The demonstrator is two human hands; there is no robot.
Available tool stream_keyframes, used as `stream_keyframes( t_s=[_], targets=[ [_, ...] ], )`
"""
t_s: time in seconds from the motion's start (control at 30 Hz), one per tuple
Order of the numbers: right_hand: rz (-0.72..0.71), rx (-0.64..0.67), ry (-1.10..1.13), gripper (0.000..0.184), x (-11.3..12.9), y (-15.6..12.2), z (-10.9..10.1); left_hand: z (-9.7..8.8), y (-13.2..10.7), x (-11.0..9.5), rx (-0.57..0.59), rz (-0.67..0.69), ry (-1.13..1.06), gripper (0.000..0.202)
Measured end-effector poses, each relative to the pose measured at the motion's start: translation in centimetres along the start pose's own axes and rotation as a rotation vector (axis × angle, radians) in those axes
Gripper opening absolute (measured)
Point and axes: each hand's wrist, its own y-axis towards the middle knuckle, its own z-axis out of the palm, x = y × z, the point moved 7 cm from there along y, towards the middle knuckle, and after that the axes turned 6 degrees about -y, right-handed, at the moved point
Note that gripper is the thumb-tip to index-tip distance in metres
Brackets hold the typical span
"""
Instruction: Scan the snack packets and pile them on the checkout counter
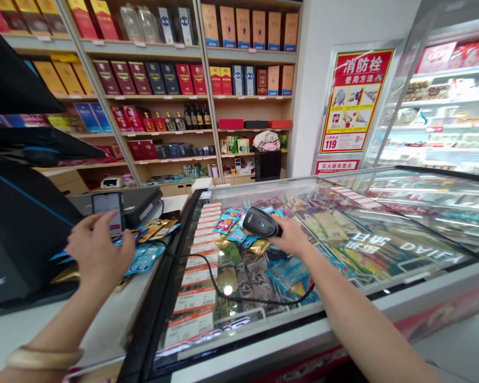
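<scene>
My right hand (290, 236) is wrapped round the handle of a black barcode scanner (261, 222), held over the freezer's glass top. Beneath the scanner lies a small pile of blue, red and gold snack packets (226, 222). A black cable (207, 266) loops across the glass between the counter and my right forearm. On the left, my left hand (99, 250) hovers with fingers spread over more blue and gold packets (146, 258) on the counter. A phone (108, 205) stands just behind its fingertips. Whether those fingers touch a packet I cannot tell.
A glass-topped freezer (367, 290) full of packaged goods spans the middle and right. White-and-orange price labels (195, 303) line its left side. The dark checkout terminal (19, 229) rises at the left. Shelves of boxed bottles (155, 93) stand behind; a lit display fridge (447, 111) is at right.
</scene>
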Motion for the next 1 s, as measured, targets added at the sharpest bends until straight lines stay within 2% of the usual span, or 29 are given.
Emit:
stream_keyframes(
  t_s=[0.1, 0.17, 0.23, 0.3, 0.37, 0.47, 0.67, 0.9, 1.0],
  targets=[
    [0.017, 0.004, -0.020, 0.029, -0.6, 0.1, -0.2, 4.2, -1.5, -4.1, 0.163, 0.100, -0.182, 0.048],
    [0.021, 0.006, -0.031, 0.028, -0.7, 0.2, -0.3, 7.2, -3.1, -6.9, 0.332, 0.127, -0.250, 0.044],
    [0.024, 0.006, -0.028, 0.029, -0.7, 0.2, -0.3, 10.2, -4.9, -9.0, 0.527, 0.111, -0.216, 0.044],
    [0.030, 0.009, -0.029, 0.031, -0.7, 0.1, -0.1, 12.6, -6.4, -10.1, 0.701, 0.069, -0.113, 0.045],
    [0.038, 0.012, -0.043, 0.030, -0.6, 0.1, 0.0, 14.2, -7.4, -10.3, 0.817, 0.012, 0.001, 0.046],
    [0.035, 0.010, -0.057, 0.024, -0.4, 0.1, 0.1, 15.5, -8.1, -9.6, 0.884, -0.053, 0.115, 0.051],
    [-0.016, 0.008, -0.029, 0.023, 0.0, 0.2, 0.2, 16.5, -8.6, -8.8, 0.891, -0.062, 0.139, 0.056],
    [-0.031, 0.006, -0.025, 0.018, 0.2, 0.1, 0.3, 16.3, -8.8, -8.9, 0.929, -0.115, 0.114, 0.043],
    [-0.037, 0.011, 0.007, 0.017, 0.4, 0.1, 0.2, 16.5, -9.1, -8.6, 0.946, -0.175, 0.003, 0.036]
  ],
)
